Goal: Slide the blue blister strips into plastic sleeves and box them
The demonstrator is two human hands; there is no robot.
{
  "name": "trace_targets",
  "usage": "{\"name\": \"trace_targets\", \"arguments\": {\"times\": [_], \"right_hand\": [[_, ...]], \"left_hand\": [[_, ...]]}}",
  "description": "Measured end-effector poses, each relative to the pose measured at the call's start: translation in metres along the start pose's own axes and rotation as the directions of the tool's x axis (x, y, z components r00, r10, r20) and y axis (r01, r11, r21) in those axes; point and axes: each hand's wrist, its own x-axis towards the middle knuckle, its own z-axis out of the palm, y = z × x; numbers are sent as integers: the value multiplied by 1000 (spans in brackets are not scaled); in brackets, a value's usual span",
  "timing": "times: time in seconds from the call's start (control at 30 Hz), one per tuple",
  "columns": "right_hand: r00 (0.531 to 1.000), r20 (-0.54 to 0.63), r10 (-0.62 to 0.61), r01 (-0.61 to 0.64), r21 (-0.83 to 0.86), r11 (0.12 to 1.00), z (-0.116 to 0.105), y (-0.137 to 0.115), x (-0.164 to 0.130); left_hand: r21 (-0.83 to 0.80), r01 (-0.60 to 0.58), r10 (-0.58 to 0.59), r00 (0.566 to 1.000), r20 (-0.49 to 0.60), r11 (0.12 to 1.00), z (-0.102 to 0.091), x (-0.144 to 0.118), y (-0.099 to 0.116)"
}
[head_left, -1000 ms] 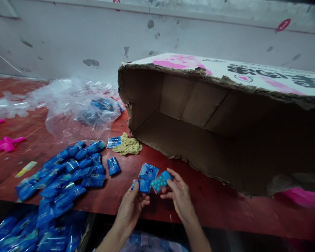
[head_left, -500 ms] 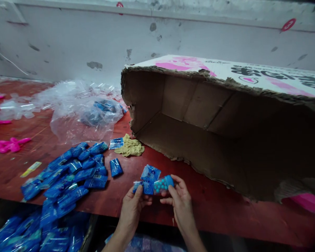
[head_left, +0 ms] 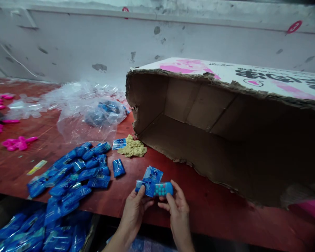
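On the desk (head_left: 204, 206), a pile of packets (head_left: 73, 171) lies left of the cardboard box (head_left: 225, 133); a plastic bag (head_left: 89, 115) lies behind the pile, a crumpled cloth (head_left: 133, 148) between them.

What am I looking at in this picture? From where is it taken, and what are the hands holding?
The camera sits on a person's head and looks down at their own bare hands. The left hand and right hand together hold a small blue toy with round buttons, at a blue packet. They work over a red table. On it lie a pile of blue packets, clear plastic bags, a yellowish cloth, pink pieces and a torn cardboard box on its side.
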Motion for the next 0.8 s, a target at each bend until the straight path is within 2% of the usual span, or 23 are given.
{"name": "trace_targets", "arguments": {"times": [0.13,0.27,0.37,0.43,0.5,0.6,0.7,0.8], "right_hand": [[999,41,2,-3,16,1000,4,0,-3],[995,97,9,-2,-71,997,5,5,-5],[990,115,-82,108,-244,964,4,11,-9],[973,187,-133,195,-371,908,4,11,-11],[950,282,-131,245,-420,874,3,8,-11],[936,331,-117,247,-384,890,-1,0,-5],[936,336,-108,198,-247,949,-5,-6,6],[889,454,-55,95,-66,993,-7,-12,11]], "left_hand": [[13,-5,4,1000,24,1000,0,1,1],[-2,37,-37,999,26,999,0,0,5],[-28,76,-75,995,64,997,3,-3,9],[-31,91,-87,990,110,995,3,-4,11],[-19,132,-128,982,141,991,1,-4,15],[26,221,-221,952,210,975,-5,-4,22],[85,257,-271,905,329,963,-9,-5,27],[88,293,-303,854,423,952,-9,-7,29]]}}
